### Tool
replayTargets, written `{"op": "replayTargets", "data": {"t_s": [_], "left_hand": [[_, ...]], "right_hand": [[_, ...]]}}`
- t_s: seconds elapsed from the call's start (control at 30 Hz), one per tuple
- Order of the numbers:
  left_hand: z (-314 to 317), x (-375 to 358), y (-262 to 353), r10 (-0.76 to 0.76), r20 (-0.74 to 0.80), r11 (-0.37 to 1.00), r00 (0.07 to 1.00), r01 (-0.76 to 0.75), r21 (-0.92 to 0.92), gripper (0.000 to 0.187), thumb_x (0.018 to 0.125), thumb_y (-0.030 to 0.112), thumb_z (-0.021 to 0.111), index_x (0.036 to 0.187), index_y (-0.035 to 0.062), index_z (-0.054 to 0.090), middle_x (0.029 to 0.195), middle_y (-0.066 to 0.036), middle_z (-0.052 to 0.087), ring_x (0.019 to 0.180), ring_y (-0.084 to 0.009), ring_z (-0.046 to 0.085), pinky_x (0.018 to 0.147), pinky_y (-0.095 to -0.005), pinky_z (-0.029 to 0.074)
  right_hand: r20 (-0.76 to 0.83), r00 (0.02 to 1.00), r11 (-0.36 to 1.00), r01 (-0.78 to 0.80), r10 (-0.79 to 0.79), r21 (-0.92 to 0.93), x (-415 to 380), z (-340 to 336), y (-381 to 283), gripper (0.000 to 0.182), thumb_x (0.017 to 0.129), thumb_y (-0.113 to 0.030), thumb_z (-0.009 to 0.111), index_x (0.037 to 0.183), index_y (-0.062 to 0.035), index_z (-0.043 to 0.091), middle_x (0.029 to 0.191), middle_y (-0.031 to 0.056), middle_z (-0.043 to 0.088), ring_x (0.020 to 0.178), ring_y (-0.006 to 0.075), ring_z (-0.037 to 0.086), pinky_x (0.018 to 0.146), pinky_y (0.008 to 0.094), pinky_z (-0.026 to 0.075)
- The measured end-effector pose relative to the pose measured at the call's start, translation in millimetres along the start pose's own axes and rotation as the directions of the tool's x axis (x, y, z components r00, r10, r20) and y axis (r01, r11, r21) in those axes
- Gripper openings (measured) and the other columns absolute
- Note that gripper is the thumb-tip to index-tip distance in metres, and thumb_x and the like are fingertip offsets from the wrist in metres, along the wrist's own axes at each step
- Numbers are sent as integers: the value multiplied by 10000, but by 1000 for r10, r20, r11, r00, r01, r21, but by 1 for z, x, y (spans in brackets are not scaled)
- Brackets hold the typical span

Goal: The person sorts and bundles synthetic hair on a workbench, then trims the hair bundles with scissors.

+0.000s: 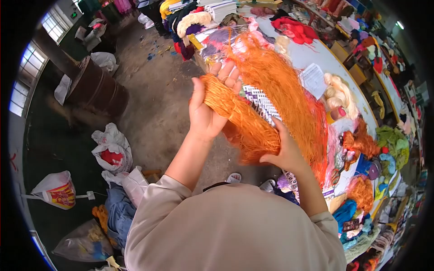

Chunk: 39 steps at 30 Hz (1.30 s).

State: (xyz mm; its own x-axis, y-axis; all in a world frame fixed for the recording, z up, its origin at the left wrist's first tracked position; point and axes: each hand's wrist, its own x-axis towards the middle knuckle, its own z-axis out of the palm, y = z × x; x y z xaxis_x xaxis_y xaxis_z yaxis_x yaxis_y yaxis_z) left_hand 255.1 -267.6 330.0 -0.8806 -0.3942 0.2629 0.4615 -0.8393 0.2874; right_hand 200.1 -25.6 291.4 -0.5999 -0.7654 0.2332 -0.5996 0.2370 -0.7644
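Note:
A hank of shiny orange yarn [246,119] is stretched between my two hands, in front of my body. My left hand [205,106] bears its upper end, palm turned up, with the strands lying across the palm and the fingertips showing beyond them. At the lower end, my right hand [289,149] holds the hank with thumb and fingers apart on either side of it; part of the fingers is hidden. Just beyond, a long spread of loose orange yarn [275,77] lies along the table, beside a white-and-purple patterned strip [262,101].
The white table [325,58] carries a paper sheet [313,80], cream yarn [339,97], red yarn [296,30] and more coloured bundles. A rusty drum [97,90] stands on the left, with a white sack [113,151] on the floor nearer me.

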Motion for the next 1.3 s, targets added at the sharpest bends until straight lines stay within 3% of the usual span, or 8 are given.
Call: {"op": "replayTargets", "data": {"t_s": [0.17, 0.23, 0.37, 0.6, 0.9, 1.0, 1.1, 1.3], "left_hand": [[2, 6, -9, 181, -194, 882, 964, -72, 466, 522, 1003, 408, 462, 1358, 37, 366, 1286, -118, 517, 998, -205, 556, 867, -373, 476], [-13, 11, 2, 178, -306, 857, 935, 6, 515, 577, 967, 433, 540, 1365, 51, 371, 1078, -41, 577, 823, -140, 516, 729, -319, 468], [-55, 22, 5, 296, -304, 814, 906, -73, 577, 379, 885, 447, 672, 1002, 100, 576, 848, 17, 573, 815, -115, 553, 753, -300, 476], [-32, 13, -2, 101, -549, 870, 830, 194, 453, 662, 867, 504, 662, 1288, 18, 506, 1242, -73, 580, 1092, -200, 580, 949, -371, 468], [-50, 7, -4, 96, -518, 833, 850, 216, 509, 669, 871, 606, 579, 1244, 53, 520, 1086, -75, 574, 1002, -185, 581, 914, -387, 473], [-53, 7, -2, 73, -540, 844, 838, 237, 482, 598, 869, 577, 607, 1181, 71, 540, 1002, -49, 593, 880, -146, 602, 711, -313, 521], [-57, 8, 5, -230, -566, 861, 792, 437, 261, 401, 869, 510, 649, 974, 134, 558, 802, 22, 594, 508, -44, 465, 341, -169, 217], [-87, 1, -14, -513, -462, 819, 723, 573, -11, 414, 856, 535, 643, 877, 131, 556, 719, 5, 590, 420, -48, 354, 337, -164, 203]], "right_hand": [[-232, 967, 994, 108, -108, -13, -8, 15, 52, 397, 845, -48, 617, 1229, -56, 517, 970, 150, 614, 816, 280, 631, 701, 329, 499], [184, 886, 492, -397, 424, 775, -9, -8, 26, 309, 905, -37, 543, 1212, -69, 537, 760, 98, 596, 510, 147, 504, 469, 247, 387], [406, 847, -101, -396, 344, 913, -6, -30, 16, 353, 1021, -348, 402, 1132, -48, 549, 513, -37, 372, 357, 58, 297, 339, 208, 251], [337, 891, -222, -278, 304, 935, 0, -42, 23, 367, 1030, -357, 379, 1116, -49, 559, 495, -70, 330, 348, 30, 283, 321, 188, 250], [297, 874, -143, -261, 385, 955, 11, -46, 13, 394, 1040, -369, 353, 1097, -42, 566, 474, -87, 282, 336, 21, 261, 305, 178, 218], [315, 910, -266, -244, 271, 933, 15, -51, 7, 445, 1040, -386, 343, 1166, -16, 555, 471, -81, 312, 333, 30, 272, 308, 184, 237], [338, 936, -423, -268, 98, 866, 30, -65, -19, 491, 1036, -410, 347, 1235, 5, 519, 538, -25, 424, 377, 46, 347, 359, 184, 284], [335, 942, -440, -295, 13, 848, 61, -71, -62, 472, 1037, -397, 367, 1120, 46, 506, 613, -3, 446, 397, 41, 370, 375, 185, 328]]}}
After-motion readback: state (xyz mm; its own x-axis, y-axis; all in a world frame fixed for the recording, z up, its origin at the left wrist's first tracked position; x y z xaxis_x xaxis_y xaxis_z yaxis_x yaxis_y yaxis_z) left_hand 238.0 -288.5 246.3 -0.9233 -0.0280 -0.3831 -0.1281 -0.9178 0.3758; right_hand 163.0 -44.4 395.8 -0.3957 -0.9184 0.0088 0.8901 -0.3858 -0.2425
